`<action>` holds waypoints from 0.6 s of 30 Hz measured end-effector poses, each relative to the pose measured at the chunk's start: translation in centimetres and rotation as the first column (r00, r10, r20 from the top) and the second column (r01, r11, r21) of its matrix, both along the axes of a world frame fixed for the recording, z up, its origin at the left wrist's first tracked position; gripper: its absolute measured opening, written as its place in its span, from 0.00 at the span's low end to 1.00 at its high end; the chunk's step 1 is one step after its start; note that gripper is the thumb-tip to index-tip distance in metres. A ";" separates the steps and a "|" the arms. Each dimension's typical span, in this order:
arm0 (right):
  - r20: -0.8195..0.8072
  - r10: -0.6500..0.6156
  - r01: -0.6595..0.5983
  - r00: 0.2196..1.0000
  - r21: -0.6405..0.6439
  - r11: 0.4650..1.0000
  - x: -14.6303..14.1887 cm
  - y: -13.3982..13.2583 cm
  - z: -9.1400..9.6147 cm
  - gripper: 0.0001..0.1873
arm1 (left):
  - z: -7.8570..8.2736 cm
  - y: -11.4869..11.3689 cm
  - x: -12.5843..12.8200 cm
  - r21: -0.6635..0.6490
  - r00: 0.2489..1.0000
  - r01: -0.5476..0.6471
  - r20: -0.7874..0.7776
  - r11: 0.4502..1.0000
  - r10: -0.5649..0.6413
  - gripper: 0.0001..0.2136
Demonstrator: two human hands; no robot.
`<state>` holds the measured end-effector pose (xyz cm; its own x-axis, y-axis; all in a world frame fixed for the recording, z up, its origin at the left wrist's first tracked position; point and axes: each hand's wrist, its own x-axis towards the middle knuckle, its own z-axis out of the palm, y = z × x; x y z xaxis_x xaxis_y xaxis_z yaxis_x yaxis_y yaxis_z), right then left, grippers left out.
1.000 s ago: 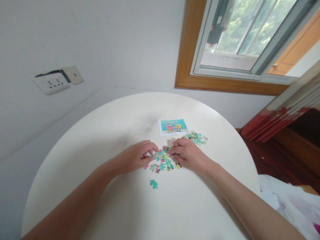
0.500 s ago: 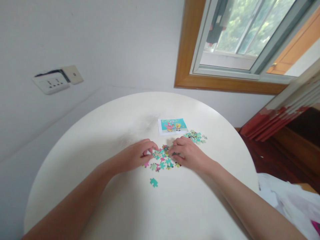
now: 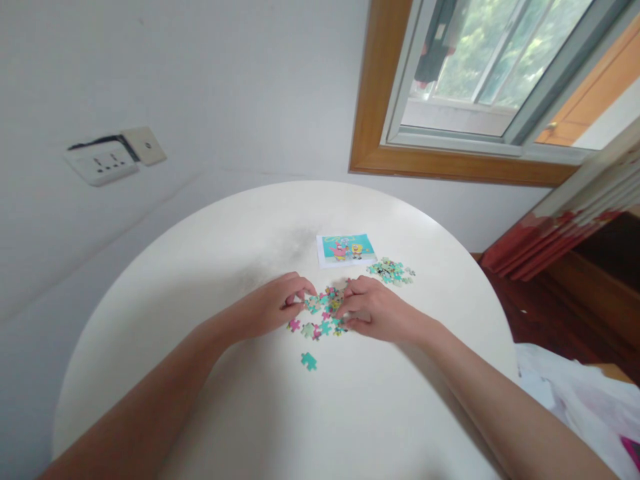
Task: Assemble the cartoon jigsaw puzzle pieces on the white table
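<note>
A loose heap of small jigsaw pieces [image 3: 325, 327], mostly teal with pink and yellow ones, lies on the white table between my hands. At its left edge, my left hand [image 3: 283, 303] rests with fingers bent and thumb apart from the forefinger, touching pieces there. My right hand [image 3: 373, 308] covers the heap's right side, its fingers spread and the tips down among the pieces, hiding some of them. One teal jigsaw piece [image 3: 309, 361] lies by itself nearer to me. Beyond the hands is a picture card [image 3: 346, 250] with a pink and a yellow cartoon figure on teal.
A second pile of jigsaw pieces [image 3: 391, 271] sits right of the card. The round white table [image 3: 200, 247] stands near a wall with a socket [image 3: 103, 162] and a wood-framed window [image 3: 365, 157]. White plastic bags [image 3: 565, 400] are off its right edge.
My right hand's fingers have shifted slightly toward me and left over the heap, and pieces at its right edge have moved or become covered. My left hand has barely moved.
</note>
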<state>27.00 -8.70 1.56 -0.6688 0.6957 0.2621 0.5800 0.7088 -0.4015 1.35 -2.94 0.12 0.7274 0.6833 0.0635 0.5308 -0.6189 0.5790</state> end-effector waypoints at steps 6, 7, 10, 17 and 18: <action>0.001 -0.020 0.020 1.000 -0.002 1.000 0.4 0.1 0.4 0.08 | 0.0 0.0 0.0 -0.041 1.000 -0.002 0.013 0.999 0.002 0.11; -0.005 -0.003 0.003 1.000 -0.017 1.000 0.5 0.1 0.5 0.08 | 0.0 0.0 0.0 -0.045 1.000 -0.001 0.017 0.999 0.001 0.11; -0.006 0.069 -0.069 0.998 -0.071 0.995 0.6 -0.1 1.0 0.05 | -0.2 0.2 -0.1 -0.019 1.000 -0.001 0.022 1.000 0.001 0.11; 0.016 0.053 -0.052 0.998 -0.056 0.997 0.5 0.1 0.5 0.04 | 0.0 0.2 -0.2 0.006 1.000 -0.015 0.002 1.000 0.015 0.12; 0.010 0.044 -0.043 0.999 -0.047 0.998 0.5 0.1 0.4 0.04 | 0.1 0.1 -0.1 0.005 1.000 -0.018 -0.004 1.000 0.018 0.12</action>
